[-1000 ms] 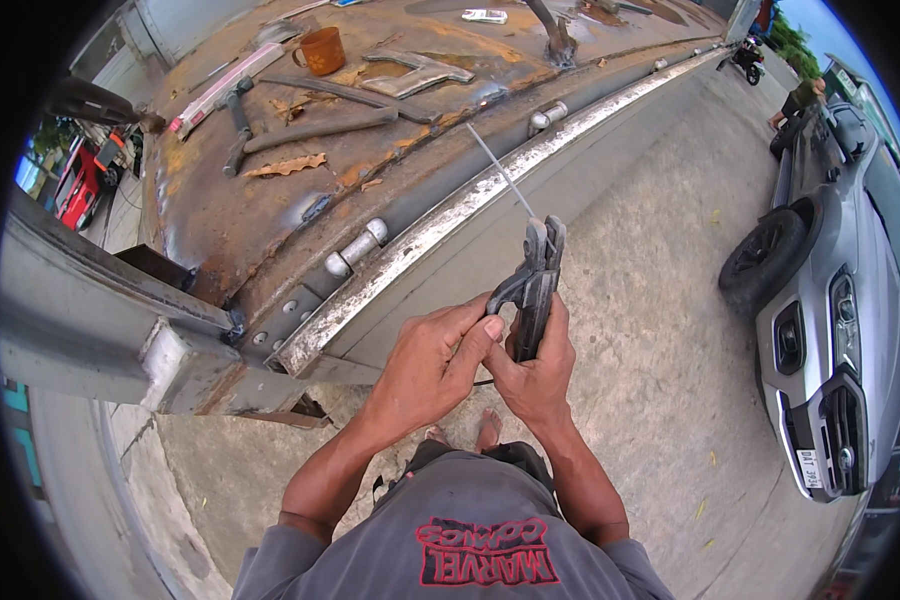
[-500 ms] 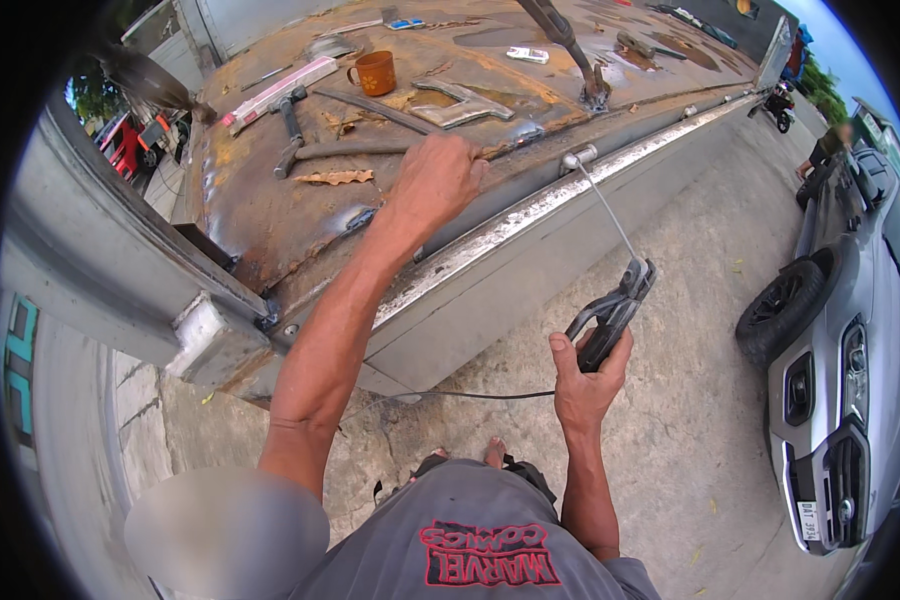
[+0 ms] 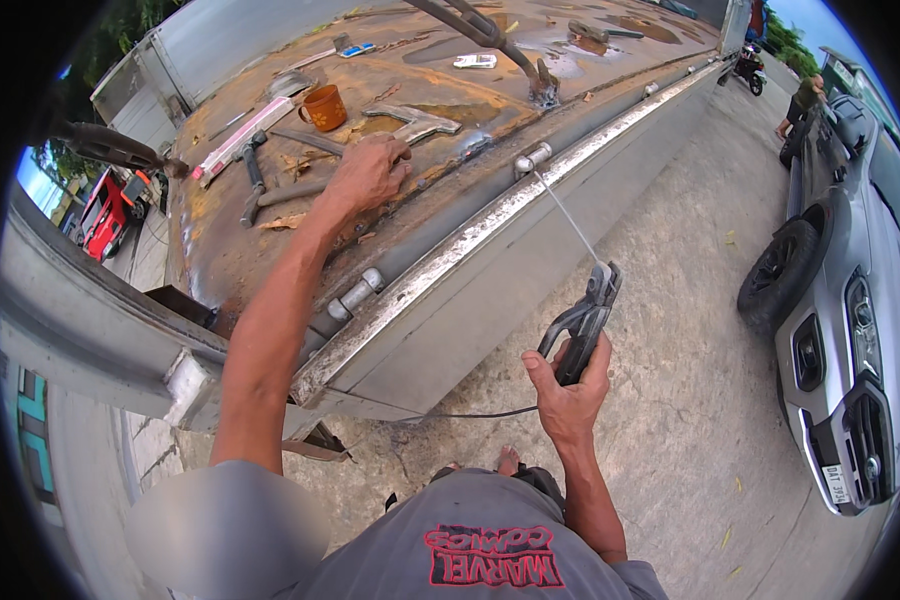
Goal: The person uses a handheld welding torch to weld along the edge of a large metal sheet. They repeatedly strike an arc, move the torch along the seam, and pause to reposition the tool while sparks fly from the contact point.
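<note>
My right hand (image 3: 572,398) grips a black welding electrode holder (image 3: 582,330). A thin electrode rod (image 3: 568,216) is clamped in its jaws and slants up to a hinge barrel (image 3: 533,158) on the bed's edge; I cannot tell whether the tip touches it. Over the rusty steel bed (image 3: 220,215), my left hand (image 3: 370,172) hovers or rests with bent, loosely parted fingers. A hammer (image 3: 285,192) lies there, its handle passing behind that wrist. Just beyond the fingers is a flat angled metal piece (image 3: 420,122). What lies beneath the palm is hidden.
An orange mug (image 3: 324,107) and a long pink-and-white box (image 3: 245,140) stand beyond the hammer. A steel rod brace (image 3: 500,40) rises from the bed. The holder's cable (image 3: 470,415) trails left. A silver pickup (image 3: 850,300) is parked at right; a person (image 3: 803,100) stands beside it.
My view has shifted, so the bed's contents sit lower and farther left. My left hand has moved farther in over the bed, its fingers loosening. My right hand keeps hold of the electrode holder.
</note>
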Motion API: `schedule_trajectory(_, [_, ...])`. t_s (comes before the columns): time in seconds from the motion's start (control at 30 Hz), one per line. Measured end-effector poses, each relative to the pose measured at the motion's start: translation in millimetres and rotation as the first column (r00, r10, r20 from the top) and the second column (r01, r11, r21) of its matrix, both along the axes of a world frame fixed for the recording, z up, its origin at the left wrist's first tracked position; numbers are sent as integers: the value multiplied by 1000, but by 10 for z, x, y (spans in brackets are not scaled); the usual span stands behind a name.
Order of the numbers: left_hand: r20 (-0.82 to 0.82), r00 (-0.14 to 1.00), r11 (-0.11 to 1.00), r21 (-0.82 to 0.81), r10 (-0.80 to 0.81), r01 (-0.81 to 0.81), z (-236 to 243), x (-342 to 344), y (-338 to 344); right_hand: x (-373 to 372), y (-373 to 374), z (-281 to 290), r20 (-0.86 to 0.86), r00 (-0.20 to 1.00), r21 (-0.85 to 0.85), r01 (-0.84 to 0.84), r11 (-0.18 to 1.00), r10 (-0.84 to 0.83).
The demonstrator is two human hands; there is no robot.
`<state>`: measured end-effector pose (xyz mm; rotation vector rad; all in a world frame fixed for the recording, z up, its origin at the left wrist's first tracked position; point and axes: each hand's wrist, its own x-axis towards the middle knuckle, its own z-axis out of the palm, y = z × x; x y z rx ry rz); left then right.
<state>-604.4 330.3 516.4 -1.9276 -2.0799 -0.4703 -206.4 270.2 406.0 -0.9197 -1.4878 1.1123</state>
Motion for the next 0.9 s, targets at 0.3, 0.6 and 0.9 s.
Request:
schedule_trajectory(0.3, [-35,973,953,214,228,-216,279,-467,-414,-160,-8,100,-25,995,31,-96,995,97])
schedule_trajectory(0.6, [681,732,993,89,-8,-72,283,1562,-1339,-336,-70,279,87,984,71,-159,985,152])
schedule_trajectory(0.9, [924,381,999,-8,-8,39,-199,2023,-1620,-450,-160,375,154,974,81,-178,981,165])
